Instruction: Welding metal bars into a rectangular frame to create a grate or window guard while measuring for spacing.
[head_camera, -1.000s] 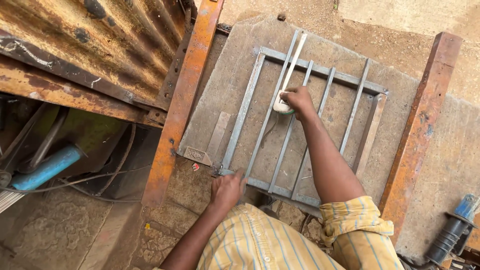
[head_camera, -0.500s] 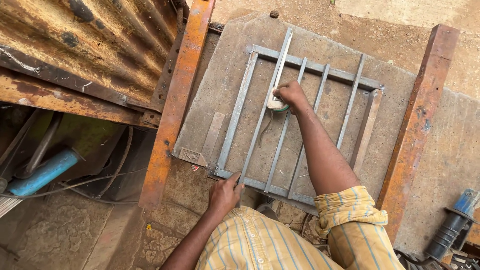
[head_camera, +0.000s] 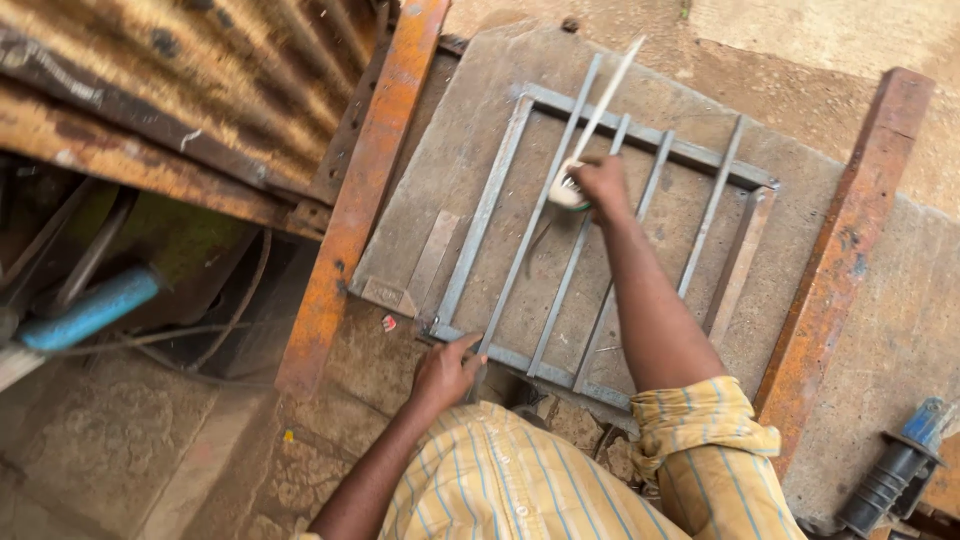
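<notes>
Grey metal grille (head_camera: 610, 230) — a rectangular frame with several parallel bars — lay flat on a worn concrete slab (head_camera: 470, 130), between two rusty orange steel beams. The right hand (head_camera: 600, 182) was closed around a pale, blurred tool (head_camera: 590, 125) with a long thin handle, its head pressed on one of the middle bars near the far end of the frame. The left hand (head_camera: 445, 372) rested on the grille's near rail at the left corner, fingers curled over the edge and gripping it. Both forearms came out of rolled yellow striped sleeves (head_camera: 700, 445). The left beam (head_camera: 350, 210) ran just beside the slab; the right beam (head_camera: 845, 250) stood near the grille's far side. Rusted corrugated sheet (head_camera: 170, 90) filled the upper left, with a blue tube (head_camera: 90, 310) below it — well apart from the hands.
</notes>
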